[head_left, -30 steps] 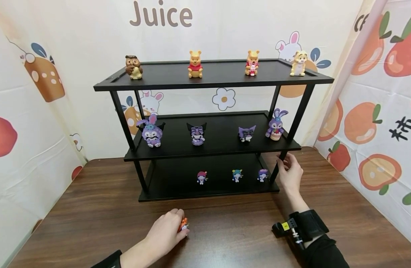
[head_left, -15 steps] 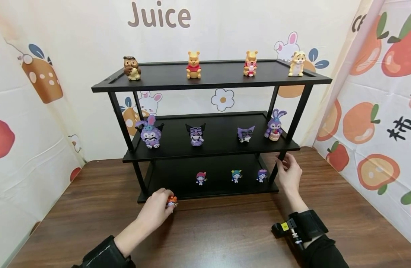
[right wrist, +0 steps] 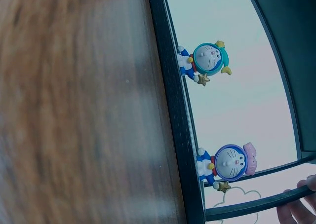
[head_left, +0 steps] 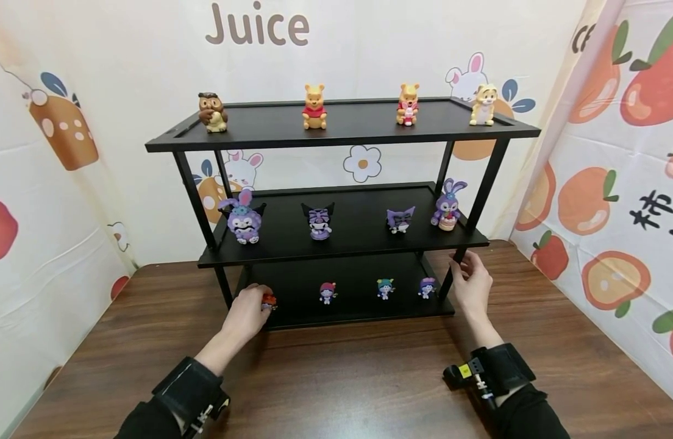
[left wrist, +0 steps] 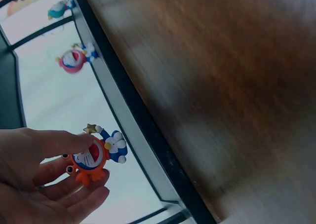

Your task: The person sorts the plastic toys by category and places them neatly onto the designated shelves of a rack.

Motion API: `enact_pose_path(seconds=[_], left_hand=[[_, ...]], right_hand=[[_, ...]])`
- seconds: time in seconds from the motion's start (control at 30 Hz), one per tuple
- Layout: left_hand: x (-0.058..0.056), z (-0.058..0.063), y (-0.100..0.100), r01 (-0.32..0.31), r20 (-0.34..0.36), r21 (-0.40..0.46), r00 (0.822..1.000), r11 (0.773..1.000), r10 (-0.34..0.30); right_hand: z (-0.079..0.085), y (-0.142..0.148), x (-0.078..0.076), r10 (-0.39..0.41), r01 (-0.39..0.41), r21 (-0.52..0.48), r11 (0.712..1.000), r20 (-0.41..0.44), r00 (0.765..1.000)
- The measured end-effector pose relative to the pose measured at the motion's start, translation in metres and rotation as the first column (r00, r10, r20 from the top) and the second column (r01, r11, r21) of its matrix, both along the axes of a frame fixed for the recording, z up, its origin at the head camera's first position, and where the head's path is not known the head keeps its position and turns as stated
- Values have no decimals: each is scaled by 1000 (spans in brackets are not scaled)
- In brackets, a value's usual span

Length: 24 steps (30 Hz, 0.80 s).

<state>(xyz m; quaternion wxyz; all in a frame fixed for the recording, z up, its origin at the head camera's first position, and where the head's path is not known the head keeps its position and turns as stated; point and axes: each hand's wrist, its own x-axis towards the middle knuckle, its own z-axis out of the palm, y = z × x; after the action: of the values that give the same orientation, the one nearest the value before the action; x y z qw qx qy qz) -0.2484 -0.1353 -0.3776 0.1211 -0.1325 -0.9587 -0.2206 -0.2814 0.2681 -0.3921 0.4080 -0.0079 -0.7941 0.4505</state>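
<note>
My left hand (head_left: 247,314) pinches a small cat figurine (left wrist: 94,157) in an orange hood between thumb and fingers. It is at the left end of the bottom tier of a black display shelf (head_left: 336,144). In the left wrist view the figurine's blue-and-white feet are close to the tier's front rim; contact cannot be told. My right hand (head_left: 473,286) holds the shelf's right front post (head_left: 486,183), below the middle tier. Along the bottom tier stand similar figurines: one with a red hood (head_left: 328,293), one with a teal hood (right wrist: 210,58) and one with a purple hood (right wrist: 230,162).
Purple figurines, such as a rabbit-eared one (head_left: 447,204), stand on the middle tier. On the top tier are an owl (head_left: 213,113), two yellow bears and a pale yellow figure (head_left: 483,105). The shelf stands on a wooden table (head_left: 358,378) before printed cloth walls.
My left hand has carried the orange-hooded figurine from above the table, left and forward, to the bottom tier's left end. My right hand has stayed on the post.
</note>
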Motion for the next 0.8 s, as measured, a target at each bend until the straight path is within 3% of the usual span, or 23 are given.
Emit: enact_pose_path(seconds=[0.27,0.8], left_hand=[[-15,-9,-5,-25,10,-13,1000,1000,25],[-26,-15,-11,-11,29,-4,1000,1000,12]], right_hand=[[0,-1,0,8,-8,-3,1000,8,1000],[-1,1,-1,1,-1,7,1000,-1,1000]])
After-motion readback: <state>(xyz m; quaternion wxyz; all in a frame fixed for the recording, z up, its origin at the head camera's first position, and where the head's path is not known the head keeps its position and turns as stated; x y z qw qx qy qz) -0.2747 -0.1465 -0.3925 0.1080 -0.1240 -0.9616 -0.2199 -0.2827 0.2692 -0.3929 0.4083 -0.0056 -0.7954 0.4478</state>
